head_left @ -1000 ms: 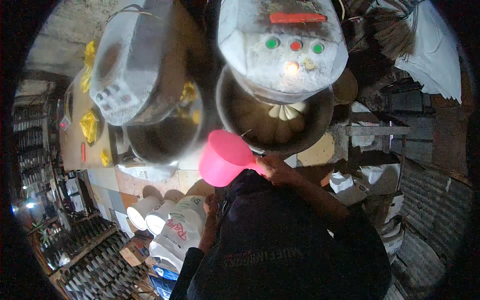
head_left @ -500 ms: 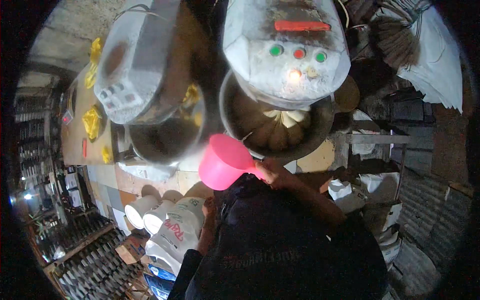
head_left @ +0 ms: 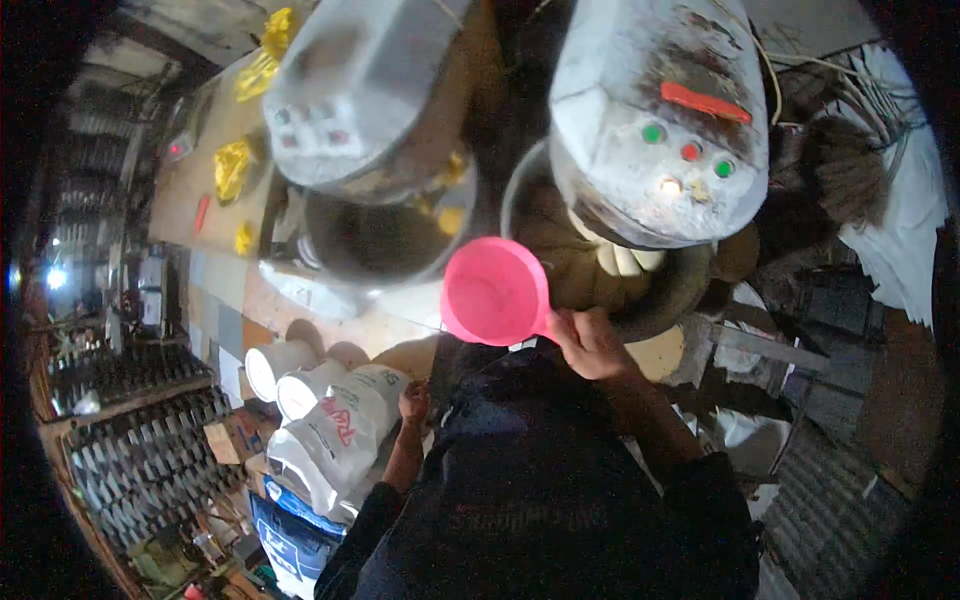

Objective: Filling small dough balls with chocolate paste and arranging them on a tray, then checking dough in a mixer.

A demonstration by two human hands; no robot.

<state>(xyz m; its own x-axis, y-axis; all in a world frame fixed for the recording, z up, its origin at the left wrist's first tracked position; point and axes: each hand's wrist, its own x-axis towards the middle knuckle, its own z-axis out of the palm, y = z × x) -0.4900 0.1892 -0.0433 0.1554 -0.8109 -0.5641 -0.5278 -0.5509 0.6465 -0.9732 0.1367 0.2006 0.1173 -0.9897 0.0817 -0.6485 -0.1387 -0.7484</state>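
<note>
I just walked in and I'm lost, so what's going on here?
A person's right hand grips a pink dipper by its handle, in front of two worn white machines with bowls beneath them. The machine on the right has a small light glowing. The left hand is beside a white sack; whether it touches is unclear.

Bakery-like workshop: two bulky mixers (head_left: 625,70) over bowls (head_left: 360,240)

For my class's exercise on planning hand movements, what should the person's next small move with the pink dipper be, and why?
Probably draw the pink dipper slightly back toward the body, away from the grey bowl: the right hand grips its handle, its mouth overlaps the bowl's edge in this view, only pink shows inside, and a lamp glows on the machine above.
</note>
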